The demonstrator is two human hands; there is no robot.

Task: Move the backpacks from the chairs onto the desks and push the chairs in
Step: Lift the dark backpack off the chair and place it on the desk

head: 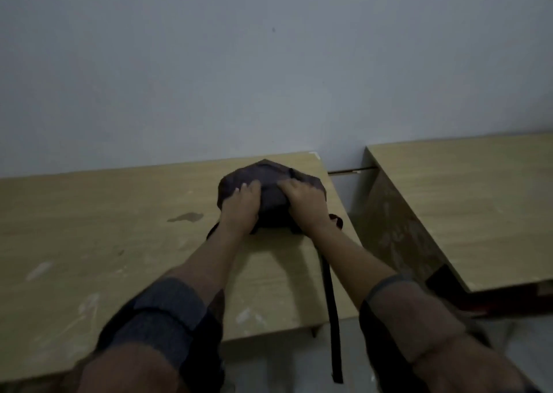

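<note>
A dark grey backpack (269, 183) lies on the light wooden desk (119, 228), near its far right corner by the wall. My left hand (241, 208) lies on the bag's left side with fingers spread over the fabric. My right hand (305, 202) grips the bag's top right, fingers curled into the cloth. A long black strap (332, 312) trails from the bag over the desk's front edge and hangs down. No chair shows in this view.
A second wooden desk (466, 207) stands to the right, with a narrow gap between the two. A plain grey-white wall (269, 63) rises right behind both desks. A dark stain (185, 217) marks the left desk's top. Pale floor (284, 362) shows below.
</note>
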